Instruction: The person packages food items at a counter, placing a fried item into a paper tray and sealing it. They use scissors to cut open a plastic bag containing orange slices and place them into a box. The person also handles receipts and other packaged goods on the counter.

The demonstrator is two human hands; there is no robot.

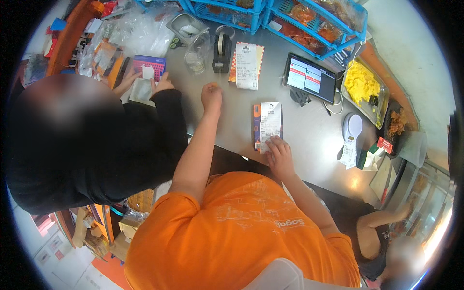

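A long printed paper receipt (269, 119) lies over a purple and orange flat carton (257, 125) near the front edge of the metal table. The fingertips of my right hand (281, 156) rest on the receipt's lower end, against the carton. My left hand (212, 98) is held with curled fingers just in front of a black tape dispenser (222, 54). Whether a strip of tape is between its fingers is too small to tell. To the right of the dispenser, another receipt (247, 65) lies on a red-checked carton (232, 74).
At left, a person in black handles a white packet (142, 92). Blue plastic baskets (319, 36) stand at the back, near a tablet (310, 78). On the right are a metal tray (380, 117) of yellow food and a small scale (352, 127); another person is beyond.
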